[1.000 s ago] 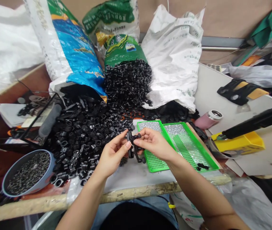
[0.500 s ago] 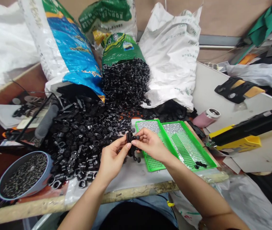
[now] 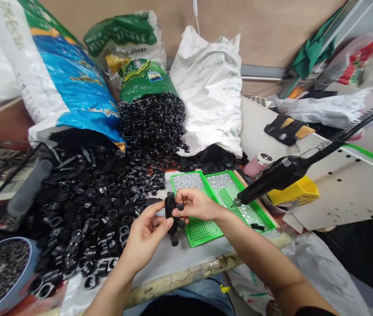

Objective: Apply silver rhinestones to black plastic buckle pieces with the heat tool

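Blk plastic bracket [image 3: 170,208], 1 pc: being held near-upright over pale worktop [image 3: 168,267], just L of trays. L hand [image 3: 148,232]: thumb & fingers pinching bracket's L side. R hand [image 3: 197,204]: thumb & fingertips bunching, pinching bracket's R side near a rounded knob; some fingertips hidden.

Green perf. trays, 2, lying side by side: L tray [image 3: 202,235], R tray [image 3: 267,216], both holding small silvery pcs, too tiny to ID; R tray also holding blk pc [image 3: 257,227] at near end. Blk elec. screwdriver [image 3: 278,175]: slanting, tip over R tray; contact can't tell.

Blk plastic rings [image 3: 84,224], qty many: heaping L of hands. Blue bowl [image 3: 34,254]: sitting far L, holding small dk pcs. Pink thermos [image 3: 255,167]: standing tilted-looking behind screwdriver.
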Motion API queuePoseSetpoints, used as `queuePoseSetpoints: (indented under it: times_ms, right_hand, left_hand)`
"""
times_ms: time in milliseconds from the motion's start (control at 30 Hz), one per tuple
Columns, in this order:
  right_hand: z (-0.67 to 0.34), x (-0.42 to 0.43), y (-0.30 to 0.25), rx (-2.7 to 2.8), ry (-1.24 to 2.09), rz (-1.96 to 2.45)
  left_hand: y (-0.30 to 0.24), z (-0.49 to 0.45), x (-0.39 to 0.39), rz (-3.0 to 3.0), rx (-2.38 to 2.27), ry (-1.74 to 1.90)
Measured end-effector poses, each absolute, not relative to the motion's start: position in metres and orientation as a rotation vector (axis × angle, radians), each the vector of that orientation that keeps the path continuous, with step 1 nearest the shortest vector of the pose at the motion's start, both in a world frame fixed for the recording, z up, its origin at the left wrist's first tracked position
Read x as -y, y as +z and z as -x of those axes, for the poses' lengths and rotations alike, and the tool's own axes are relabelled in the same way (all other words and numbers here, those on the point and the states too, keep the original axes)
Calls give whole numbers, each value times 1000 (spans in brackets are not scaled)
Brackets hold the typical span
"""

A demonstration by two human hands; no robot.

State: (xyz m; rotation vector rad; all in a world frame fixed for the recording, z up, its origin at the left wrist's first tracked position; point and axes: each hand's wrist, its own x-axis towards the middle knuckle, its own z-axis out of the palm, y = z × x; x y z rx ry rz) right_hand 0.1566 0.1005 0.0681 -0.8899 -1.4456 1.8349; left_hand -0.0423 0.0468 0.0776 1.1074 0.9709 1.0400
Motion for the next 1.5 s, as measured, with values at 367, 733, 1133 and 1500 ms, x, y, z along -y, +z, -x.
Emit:
queuePoseSetpoints:
  times_ms: [367,733,1133,1500]
  right_hand:
    - [-199,-204,71,2001,605,1798]
    - [-215,-212,61,2107,385,1671]
    - [-139,-88,88,1560,1176,1150]
    - [-129,-73,82,1543,1020,1208]
  left_hand:
    - [59,41,-62,-1121,-1100,1105]
    - [57,44,-64,-850,-1056,1096]
    - [61,35,-58,-833,-1059,1178]
    - [68,32,-48,-878,-976,1308]
